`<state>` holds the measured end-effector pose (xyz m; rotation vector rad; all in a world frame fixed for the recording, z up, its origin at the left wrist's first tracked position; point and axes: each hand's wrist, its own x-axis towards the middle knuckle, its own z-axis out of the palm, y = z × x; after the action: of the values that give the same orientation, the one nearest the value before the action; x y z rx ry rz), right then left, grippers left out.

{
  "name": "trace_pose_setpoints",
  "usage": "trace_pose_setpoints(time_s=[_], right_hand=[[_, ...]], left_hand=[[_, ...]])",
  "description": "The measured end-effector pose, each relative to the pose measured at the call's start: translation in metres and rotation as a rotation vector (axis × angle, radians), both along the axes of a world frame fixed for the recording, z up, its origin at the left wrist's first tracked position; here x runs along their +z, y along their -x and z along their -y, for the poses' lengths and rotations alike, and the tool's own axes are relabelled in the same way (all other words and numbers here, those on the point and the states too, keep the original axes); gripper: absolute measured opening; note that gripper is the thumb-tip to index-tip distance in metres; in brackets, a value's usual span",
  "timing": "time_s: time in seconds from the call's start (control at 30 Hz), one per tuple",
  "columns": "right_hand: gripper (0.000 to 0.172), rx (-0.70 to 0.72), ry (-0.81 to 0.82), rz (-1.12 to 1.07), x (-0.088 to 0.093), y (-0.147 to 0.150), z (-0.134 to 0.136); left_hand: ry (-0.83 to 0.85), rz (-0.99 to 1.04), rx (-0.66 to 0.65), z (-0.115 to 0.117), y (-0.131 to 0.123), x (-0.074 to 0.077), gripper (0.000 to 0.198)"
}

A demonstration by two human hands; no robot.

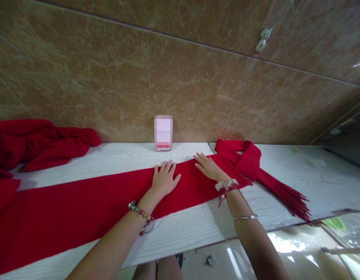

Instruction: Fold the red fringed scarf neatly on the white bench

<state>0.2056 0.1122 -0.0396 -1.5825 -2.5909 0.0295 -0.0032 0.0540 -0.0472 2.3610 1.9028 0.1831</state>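
A long red scarf (80, 212) lies stretched flat across the white wood-grain table. My left hand (165, 181) rests on its middle with the fingers spread. Further right, my right hand (208, 167) lies flat on the same cloth, its fingertips near the far edge. Neither hand grips anything. Just beyond my right hand, a folded strip of red fabric with a fringed end (287, 194) lies on the table; whether it belongs to the same scarf I cannot tell.
Crumpled red fabric (39, 146) is heaped at the far left. A phone-like pale pink object (163, 133), blurred, leans against the brown marbled wall (115, 77). A small white hook (263, 39) is on the wall. The table's front edge runs below my forearms.
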Motion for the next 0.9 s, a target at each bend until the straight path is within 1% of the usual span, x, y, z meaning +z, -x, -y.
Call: trace_pose_setpoints(time_s=[0.07, 0.2, 0.3, 0.43, 0.5, 0.6, 0.63, 0.7, 0.77, 0.9], right_hand=[[0.046, 0.033, 0.03, 0.036, -0.001, 0.005, 0.003], [0.046, -0.001, 0.012, 0.04, -0.005, 0.002, 0.0], [0.046, -0.058, -0.012, 0.038, -0.008, -0.008, -0.004], [0.047, -0.162, -0.046, 0.004, -0.007, -0.017, -0.003], [0.049, -0.127, -0.048, -0.025, -0.005, -0.014, 0.0], [0.048, 0.021, -0.001, -0.005, -0.003, -0.004, 0.006], [0.047, 0.049, 0.018, 0.015, -0.003, 0.0, 0.007], [0.046, 0.047, 0.041, 0.047, -0.002, 0.004, 0.009], [0.046, 0.012, 0.046, 0.057, -0.001, 0.004, 0.008], [0.046, -0.059, 0.031, 0.093, -0.001, -0.015, 0.003]], left_hand=[[-0.006, 0.004, 0.0, 0.0, 0.0, 0.0, 0.053], [0.002, 0.0, -0.002, 0.0, -0.001, 0.001, 0.053], [0.017, 0.001, 0.001, 0.0, -0.001, 0.002, 0.054], [0.026, 0.012, 0.005, 0.0, -0.001, 0.004, 0.053], [0.007, 0.017, 0.001, 0.0, -0.002, 0.004, 0.053], [-0.026, 0.034, -0.047, 0.0, -0.002, 0.002, 0.052], [-0.027, 0.038, -0.072, 0.0, -0.001, 0.002, 0.052], [-0.017, 0.033, -0.112, -0.001, -0.001, 0.001, 0.05], [-0.005, 0.019, -0.122, -0.001, 0.0, 0.0, 0.05], [0.008, 0.009, -0.112, -0.001, 0.0, 0.0, 0.05]])
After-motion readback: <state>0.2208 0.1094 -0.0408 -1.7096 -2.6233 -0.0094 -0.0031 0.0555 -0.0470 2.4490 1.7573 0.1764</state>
